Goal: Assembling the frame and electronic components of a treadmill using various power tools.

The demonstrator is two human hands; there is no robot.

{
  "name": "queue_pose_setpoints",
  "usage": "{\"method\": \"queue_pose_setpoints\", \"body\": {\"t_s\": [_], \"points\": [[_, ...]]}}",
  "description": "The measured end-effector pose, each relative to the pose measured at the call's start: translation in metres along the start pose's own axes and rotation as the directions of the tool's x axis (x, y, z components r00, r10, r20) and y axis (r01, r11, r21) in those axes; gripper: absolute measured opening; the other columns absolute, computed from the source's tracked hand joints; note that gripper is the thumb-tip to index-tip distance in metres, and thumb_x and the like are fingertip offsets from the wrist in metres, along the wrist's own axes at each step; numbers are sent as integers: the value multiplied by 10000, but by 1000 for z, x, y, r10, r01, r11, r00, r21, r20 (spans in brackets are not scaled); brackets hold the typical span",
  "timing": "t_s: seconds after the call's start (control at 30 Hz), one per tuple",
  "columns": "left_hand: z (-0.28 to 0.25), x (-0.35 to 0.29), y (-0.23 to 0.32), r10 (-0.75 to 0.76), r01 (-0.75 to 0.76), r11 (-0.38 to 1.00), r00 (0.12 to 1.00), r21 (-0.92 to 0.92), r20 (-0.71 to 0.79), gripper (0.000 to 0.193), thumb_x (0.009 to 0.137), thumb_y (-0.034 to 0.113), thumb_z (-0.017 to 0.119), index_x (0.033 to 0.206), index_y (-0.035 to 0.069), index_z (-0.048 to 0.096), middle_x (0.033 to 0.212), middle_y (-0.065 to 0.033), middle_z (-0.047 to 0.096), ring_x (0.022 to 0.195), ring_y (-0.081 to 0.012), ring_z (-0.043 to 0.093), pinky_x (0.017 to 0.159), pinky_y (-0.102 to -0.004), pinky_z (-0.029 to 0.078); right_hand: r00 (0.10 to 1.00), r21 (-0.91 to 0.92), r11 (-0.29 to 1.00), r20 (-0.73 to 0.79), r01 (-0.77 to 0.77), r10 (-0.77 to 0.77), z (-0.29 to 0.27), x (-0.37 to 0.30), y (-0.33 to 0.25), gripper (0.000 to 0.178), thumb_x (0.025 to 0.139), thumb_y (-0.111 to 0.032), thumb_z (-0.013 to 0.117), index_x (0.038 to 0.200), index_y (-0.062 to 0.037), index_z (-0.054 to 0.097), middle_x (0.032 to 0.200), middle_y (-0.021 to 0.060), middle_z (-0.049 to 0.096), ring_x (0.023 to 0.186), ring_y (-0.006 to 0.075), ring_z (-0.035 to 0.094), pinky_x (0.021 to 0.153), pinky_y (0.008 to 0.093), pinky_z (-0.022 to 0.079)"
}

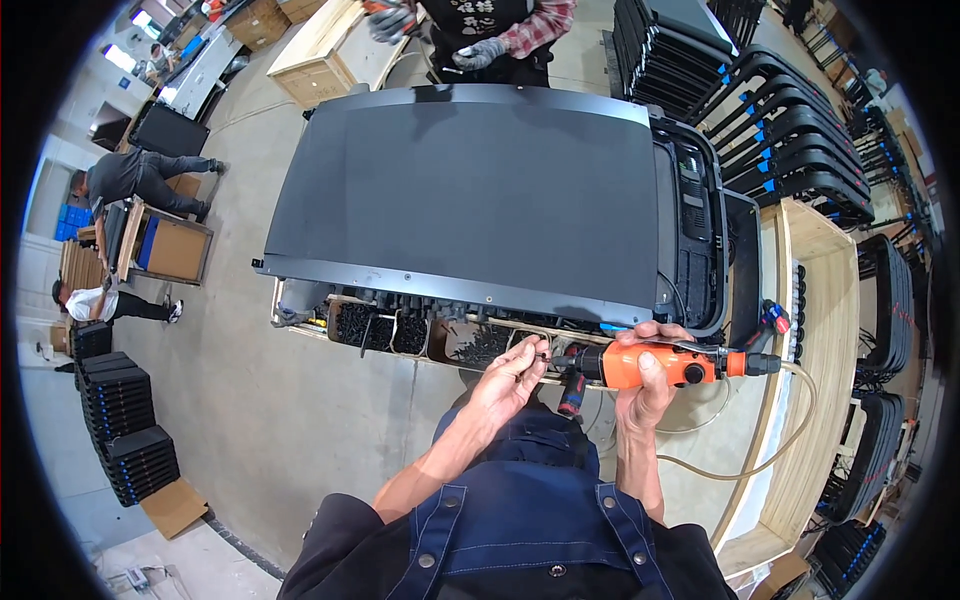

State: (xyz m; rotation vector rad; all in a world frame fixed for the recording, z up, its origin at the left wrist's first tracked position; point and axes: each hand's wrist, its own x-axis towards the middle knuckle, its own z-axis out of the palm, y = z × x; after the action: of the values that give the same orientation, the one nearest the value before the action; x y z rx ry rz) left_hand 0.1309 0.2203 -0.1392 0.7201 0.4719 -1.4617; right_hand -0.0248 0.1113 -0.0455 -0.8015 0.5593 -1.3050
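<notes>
My right hand [650, 385] is wrapped round an orange and black air screwdriver [630, 366], held level with its nose pointing left. A hose [800, 420] curves down from its back end. At the nose, my left hand [512, 380] is closed in a pinch; the small dark piece between its fingertips is too small to make out. Just beyond my hands lies a treadmill deck [470, 190] with a black belt and grey side rails. Along its near side hang bins [430, 350] of dark screws and small fasteners.
A red and blue power driver [571, 395] hangs below my hands. Another driver [775, 318] is at the right, by a wooden crate [800, 470]. Across the deck stands a gloved co-worker [490, 40]. Stacked black frames [800, 140] stand at right; two people work at far left.
</notes>
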Motion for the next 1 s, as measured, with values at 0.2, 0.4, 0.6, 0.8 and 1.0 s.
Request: {"method": "queue_pose_setpoints", "body": {"t_s": [0.2, 0.4, 0.6, 0.8, 1.0], "points": [[-4, -3, 29, -14, 14, 999, 1000, -44, 6, 228, 965, 87, 660, 1186, 36, 645, 1057, -72, 717, 956, -158, 711, 850, -243, 627, 999, -13, 999, 24, 44, -44, 38, 0, 12, 466, 793, -57, 716, 1219, -100, 533, 1097, 121, 630, 956, 247, 618, 954, 449, 489], [-2, -11, 54, 60, -60, 998, 998, -3, 18, 203, 980, 114, 647, 1168, 37, 660, 1049, -63, 714, 935, -144, 702, 862, -238, 615, 995, -80, 993, 62, 87, -82, 70, -3, 32, 474, 802, -89, 750, 1219, -107, 526, 1096, 117, 627, 946, 250, 620, 944, 457, 488], [-6, -2, 69, -34, 32, 998, 999, -62, -27, 207, 1001, 202, 631, 1130, 47, 676, 1036, -15, 708, 920, -119, 678, 842, -221, 597, 979, -235, 958, 160, 165, -130, 93, -10, 50, 475, 807, -117, 775, 1207, -112, 520, 1094, 116, 626, 944, 262, 628, 911, 468, 506], [-14, 29, 73, -131, 157, 969, 981, -190, 143, 317, 993, 333, 618, 1142, 53, 631, 910, -9, 666, 827, -107, 671, 783, -244, 622, 966, -418, 888, 243, 190, -92, 120, 0, 70, 490, 815, -137, 790, 1200, -85, 491, 1097, 145, 628, 968, 272, 635, 901, 462, 530], [-11, 44, 80, -213, 246, 928, 967, -279, 142, 347, 995, 394, 611, 1094, 62, 583, 735, 47, 499, 624, -75, 510, 546, -200, 469, 938, -553, 823, 338, 133, 75, 144, 20, 99, 435, 788, 68, 729, 1168, -20, 536, 1123, 154, 663, 959, 213, 686, 872, 350, 565]]}}
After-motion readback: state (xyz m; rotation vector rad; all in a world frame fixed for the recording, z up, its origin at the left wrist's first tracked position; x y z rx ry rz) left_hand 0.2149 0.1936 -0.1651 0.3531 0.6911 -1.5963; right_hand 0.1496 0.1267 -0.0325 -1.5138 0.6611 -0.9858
